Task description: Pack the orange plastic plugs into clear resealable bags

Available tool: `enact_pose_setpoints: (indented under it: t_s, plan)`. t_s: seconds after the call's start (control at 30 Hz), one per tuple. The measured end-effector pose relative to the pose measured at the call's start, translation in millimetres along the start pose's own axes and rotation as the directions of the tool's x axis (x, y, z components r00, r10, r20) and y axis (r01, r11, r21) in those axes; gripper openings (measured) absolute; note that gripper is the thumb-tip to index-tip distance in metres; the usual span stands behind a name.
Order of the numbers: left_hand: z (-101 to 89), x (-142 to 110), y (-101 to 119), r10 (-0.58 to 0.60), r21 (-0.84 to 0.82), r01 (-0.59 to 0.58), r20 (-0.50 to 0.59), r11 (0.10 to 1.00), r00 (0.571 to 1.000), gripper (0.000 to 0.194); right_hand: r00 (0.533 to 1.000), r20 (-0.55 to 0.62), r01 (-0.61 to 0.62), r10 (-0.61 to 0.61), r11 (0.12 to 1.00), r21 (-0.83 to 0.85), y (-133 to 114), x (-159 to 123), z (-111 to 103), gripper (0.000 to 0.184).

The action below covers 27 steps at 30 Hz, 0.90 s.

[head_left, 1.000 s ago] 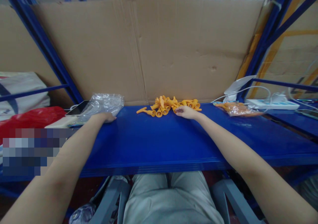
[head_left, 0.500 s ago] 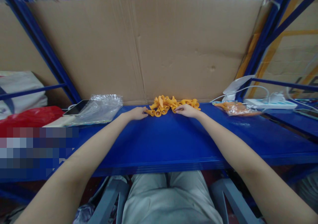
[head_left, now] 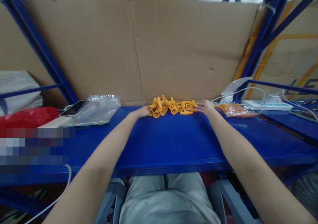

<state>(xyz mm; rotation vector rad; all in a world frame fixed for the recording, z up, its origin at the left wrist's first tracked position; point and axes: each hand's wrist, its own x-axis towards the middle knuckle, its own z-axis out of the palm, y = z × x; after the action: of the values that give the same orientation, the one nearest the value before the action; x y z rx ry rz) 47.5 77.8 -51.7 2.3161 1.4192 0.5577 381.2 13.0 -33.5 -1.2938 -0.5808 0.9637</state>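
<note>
A heap of small yellow-orange trumpet-shaped plastic pieces (head_left: 162,107) lies on the blue shelf against the cardboard, several with their flared round ends facing me. At its left end my left hand (head_left: 142,112) presses up to the outermost pieces; its fingertips are mostly hidden, so a grip cannot be made out. My right hand (head_left: 206,107) is at the right end with its fingers spread, the tips beside or touching the pieces there. One loose piece (head_left: 186,112) lies flat in front of the heap's right part.
A cardboard sheet (head_left: 198,52) walls off the back. Clear plastic bags (head_left: 96,110) and a phone (head_left: 73,108) lie left, near a red bag (head_left: 32,114). To the right are a bag of orange pieces (head_left: 232,110) and a white power strip (head_left: 268,105). Blue posts (head_left: 263,42) frame both sides.
My right hand has moved right, from the front of the heap to its right end, and its fingers have spread. My left hand stays at the left end. The right-hand pieces lie closer together.
</note>
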Motion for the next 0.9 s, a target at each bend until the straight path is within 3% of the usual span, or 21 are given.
enact_pose_setpoints:
  t_s: [0.13, 0.37, 0.6, 0.9]
  plan:
    - [7.5, -1.8, -6.8, -0.043, 0.082, 0.05, -0.085, 0.995, 0.995, 0.041, 0.97, -0.135, -0.136, 0.203, 0.908, 0.395, -0.7, 10.8, -18.4, 0.028]
    - [11.0, -19.0, -6.5, -0.03, 0.268, 0.073, -0.162, 0.961, 0.986, 0.042, 0.951, -0.222, -0.037, 0.217, 0.79, 0.612, 2.3, 27.0, -41.8, 0.037]
    - [8.6, -30.6, 3.1, 0.018, 0.449, 0.05, -0.144, 0.892, 0.989, 0.043, 0.94, -0.277, 0.024, 0.197, 0.775, 0.631, -0.3, 32.9, -49.1, 0.048]
    - [10.4, -32.4, 4.3, 0.017, 0.504, 0.052, -0.13, 0.862, 0.991, 0.046, 0.897, -0.374, 0.1, 0.235, 0.716, 0.691, -1.4, 36.3, -53.3, 0.053]
